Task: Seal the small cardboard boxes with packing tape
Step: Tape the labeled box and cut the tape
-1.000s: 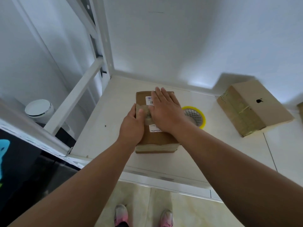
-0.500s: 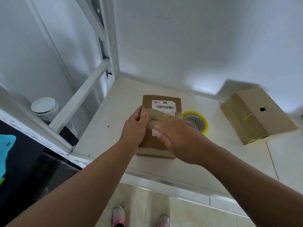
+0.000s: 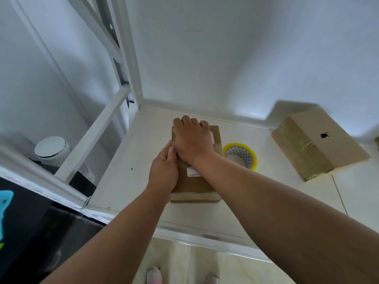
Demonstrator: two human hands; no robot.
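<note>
A small cardboard box [image 3: 198, 184] with a white label lies lengthwise on the white shelf surface [image 3: 127, 181], tape showing along its near end. My left hand [image 3: 164, 173] holds the box's left side, thumb along the top edge. My right hand [image 3: 191, 139] lies over the far half of the box, its fingers bent down over the far edge, hiding that end. A yellow-rimmed roll of packing tape [image 3: 240, 156] lies flat just right of the box, partly behind my right forearm.
A larger taped cardboard box [image 3: 320, 144] with a black logo sits at the right by the wall. The white shelf post and slanted brace [image 3: 98, 132] stand at the left. A white round lid [image 3: 51, 147] sits lower left, beyond the shelf. My shoes show below.
My right hand has moved from the box's near middle up to its far end and bent its fingers over that edge. The left hand stays on the left side.
</note>
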